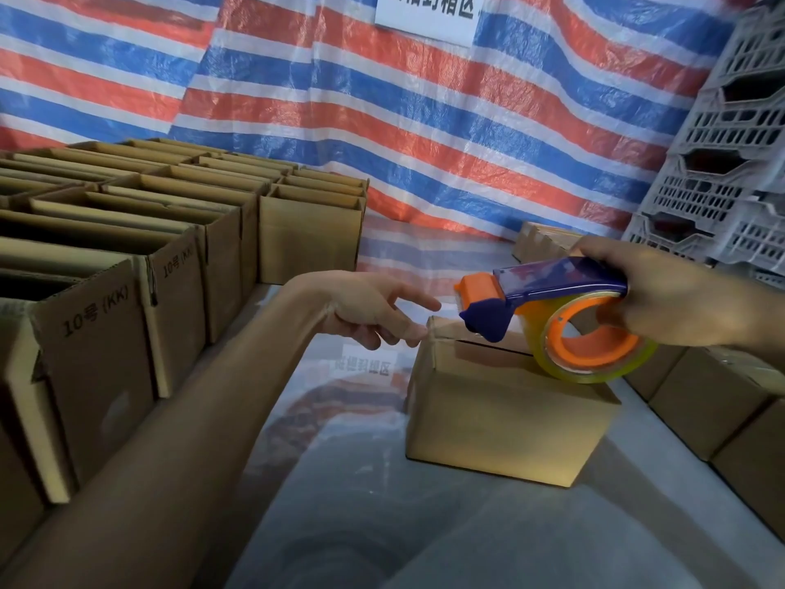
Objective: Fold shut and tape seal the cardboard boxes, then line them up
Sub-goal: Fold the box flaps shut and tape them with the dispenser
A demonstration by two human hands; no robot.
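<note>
A closed box sits on the glossy worktop at centre right of the frame, a dark seam showing along its top. The right hand, coming in from the right edge, has its grip clenched round a blue and orange dispenser; fingers pass through the orange core, and the roll of clear tape rests on the box's top near its right end. The dispenser's nose hangs just above the top's far edge. The left hand reaches in from the lower left with a released grip, its fingers loosely spread and fingertips touching the box's upper left corner. Rows of open boxes fill the left side. Shut boxes line the right edge. A red, white and blue striped tarp hangs behind, with a white sign at top centre, and grey crates are stacked at upper right
</note>
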